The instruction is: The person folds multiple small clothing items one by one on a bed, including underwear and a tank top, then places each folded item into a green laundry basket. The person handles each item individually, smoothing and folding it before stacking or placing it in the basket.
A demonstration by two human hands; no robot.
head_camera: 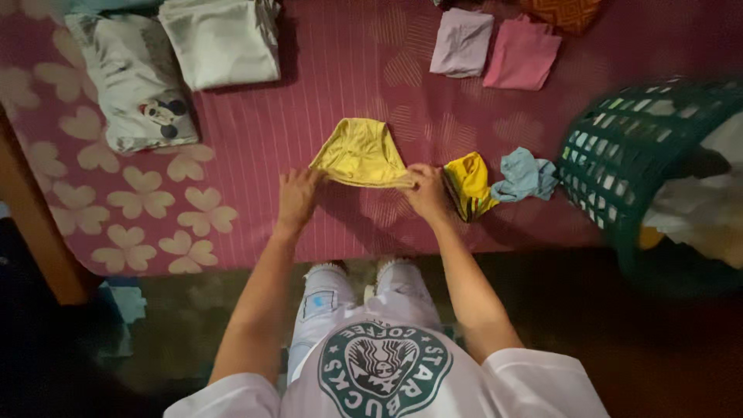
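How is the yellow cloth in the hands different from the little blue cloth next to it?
The yellow cloth is spread fairly flat, while the blue cloth lies crumpled in a heap. The yellow cloth is pinched at its near edge by the left hand and right hand; the blue cloth is touched by no hand. The yellow cloth looks bigger than the blue cloth. Both rest on the pink bedspread.

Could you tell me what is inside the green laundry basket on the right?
Inside the green laundry basket lies crumpled pale cloth, with a yellowish piece low down. What sits deeper is hidden by the cloth, the basket wall and the picture's edge.
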